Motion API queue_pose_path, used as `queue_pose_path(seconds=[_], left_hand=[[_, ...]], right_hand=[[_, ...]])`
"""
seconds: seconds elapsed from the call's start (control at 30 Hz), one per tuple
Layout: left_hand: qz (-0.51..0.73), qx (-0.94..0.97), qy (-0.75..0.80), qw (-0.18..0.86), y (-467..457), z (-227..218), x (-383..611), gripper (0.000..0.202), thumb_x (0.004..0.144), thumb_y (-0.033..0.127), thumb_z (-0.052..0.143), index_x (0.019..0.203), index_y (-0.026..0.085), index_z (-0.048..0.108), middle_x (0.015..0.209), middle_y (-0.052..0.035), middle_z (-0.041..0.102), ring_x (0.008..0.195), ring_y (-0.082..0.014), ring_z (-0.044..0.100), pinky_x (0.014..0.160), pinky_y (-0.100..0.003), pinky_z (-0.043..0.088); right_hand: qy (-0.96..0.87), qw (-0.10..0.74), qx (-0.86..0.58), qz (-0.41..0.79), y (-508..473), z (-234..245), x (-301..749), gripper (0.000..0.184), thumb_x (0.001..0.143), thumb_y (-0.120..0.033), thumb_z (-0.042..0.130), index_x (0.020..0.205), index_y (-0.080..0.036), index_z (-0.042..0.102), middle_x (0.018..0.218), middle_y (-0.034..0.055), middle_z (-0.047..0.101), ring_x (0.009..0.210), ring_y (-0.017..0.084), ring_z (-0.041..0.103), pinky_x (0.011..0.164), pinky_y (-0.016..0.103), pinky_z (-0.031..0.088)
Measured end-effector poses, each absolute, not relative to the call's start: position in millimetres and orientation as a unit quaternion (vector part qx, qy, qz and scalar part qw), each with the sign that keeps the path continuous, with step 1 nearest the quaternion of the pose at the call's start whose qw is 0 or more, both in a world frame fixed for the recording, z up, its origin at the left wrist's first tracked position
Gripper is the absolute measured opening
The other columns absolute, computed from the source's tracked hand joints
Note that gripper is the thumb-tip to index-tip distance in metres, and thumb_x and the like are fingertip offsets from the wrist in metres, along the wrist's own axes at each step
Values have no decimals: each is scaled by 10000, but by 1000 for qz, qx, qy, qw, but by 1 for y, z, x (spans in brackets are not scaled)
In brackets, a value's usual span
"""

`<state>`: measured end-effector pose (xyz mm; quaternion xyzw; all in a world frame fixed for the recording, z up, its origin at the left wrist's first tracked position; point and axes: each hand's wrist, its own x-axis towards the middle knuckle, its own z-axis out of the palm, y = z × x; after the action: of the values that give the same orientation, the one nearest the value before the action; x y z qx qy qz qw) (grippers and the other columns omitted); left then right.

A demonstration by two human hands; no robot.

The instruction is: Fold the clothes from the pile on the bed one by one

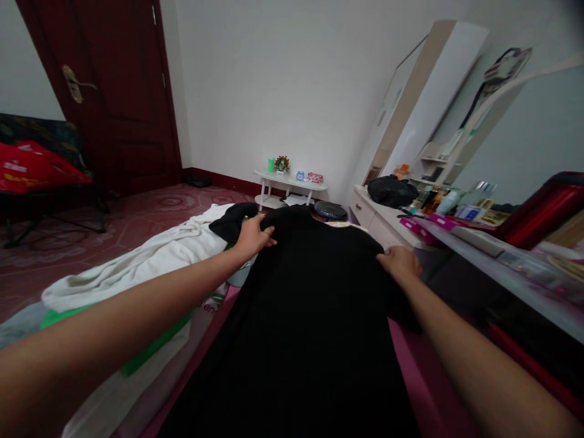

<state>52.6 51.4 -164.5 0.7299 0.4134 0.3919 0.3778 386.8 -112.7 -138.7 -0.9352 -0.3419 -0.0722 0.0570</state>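
A black top (319, 316) lies spread lengthwise in front of me, its far end away from me and its near end running out of view at the bottom. My left hand (255, 236) pinches it near the far left shoulder, where a bunched black sleeve (233, 220) hangs over other clothes. At the opposite shoulder, my right hand (401, 263) grips the edge between thumb and fingers. Under the top, a pink surface (413, 371) shows on both sides. To its left lies a pile with a white garment (150, 264) over a green cloth (146, 356).
A dressing table (365, 210) with a black bag (392, 190) and several bottles stands on the right, beside a cluttered glass shelf (502, 274). Beyond the top is a small white table (292, 177). A chair with a red bag (39, 167) stands left, near a dark red door (104, 91).
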Motion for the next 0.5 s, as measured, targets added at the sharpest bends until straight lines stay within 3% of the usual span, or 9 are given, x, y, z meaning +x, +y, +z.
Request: queue_pose_path(seconds=[0.07,0.13,0.23,0.3,0.33,0.4,0.5], left_hand=[[408,765,411,283,61,-157,66,254,873,203,509,1111,113,519,923,-120,667,808,-228,704,748,-345,566],[405,781,426,210,68,-160,81,329,833,195,557,1149,110,525,1122,-170,616,1041,-281,635,922,-407,491],[354,801,442,197,71,-186,98,779,723,274,706,1384,101,333,1459,-266,286,1277,-369,432,1024,-450,388],[271,844,431,168,69,-213,103,973,674,365,752,1459,142,223,1534,-265,55,1348,-429,285,1053,-497,325],[229,869,417,139,67,-227,102,929,695,410,730,1459,175,256,1551,-229,4,1373,-448,200,1073,-526,272],[180,905,380,68,64,-250,98,674,797,473,608,1395,225,418,1573,-142,33,1402,-440,68,1105,-553,161],[171,918,357,-3,59,-267,87,493,916,477,392,1327,239,524,1575,-91,107,1424,-373,42,1125,-526,105]], right_hand=[[-310,106,-937,-123,-110,-135,395,320,807,-377,459,977,-208,672,1025,136,670,990,299,628,729,347,484],[-301,144,-932,-142,-107,-142,398,334,827,-326,438,1059,-196,640,1043,148,664,1014,305,618,775,367,480],[-339,149,-923,-108,-100,-176,392,457,861,-313,427,1280,-146,501,1149,179,627,1088,299,588,851,385,468],[-384,129,-911,-77,-99,-207,385,597,851,-396,489,1379,-136,395,1311,188,528,1201,305,511,913,413,447],[-408,112,-904,-67,-99,-223,382,646,851,-442,493,1409,-146,357,1400,181,445,1273,312,438,957,450,417],[-444,73,-891,-61,-101,-249,379,653,892,-501,398,1446,-167,306,1516,149,269,1383,322,256,1036,544,308],[-452,37,-889,-71,-106,-269,378,639,936,-514,231,1470,-165,268,1547,129,191,1415,334,141,1067,600,204]])
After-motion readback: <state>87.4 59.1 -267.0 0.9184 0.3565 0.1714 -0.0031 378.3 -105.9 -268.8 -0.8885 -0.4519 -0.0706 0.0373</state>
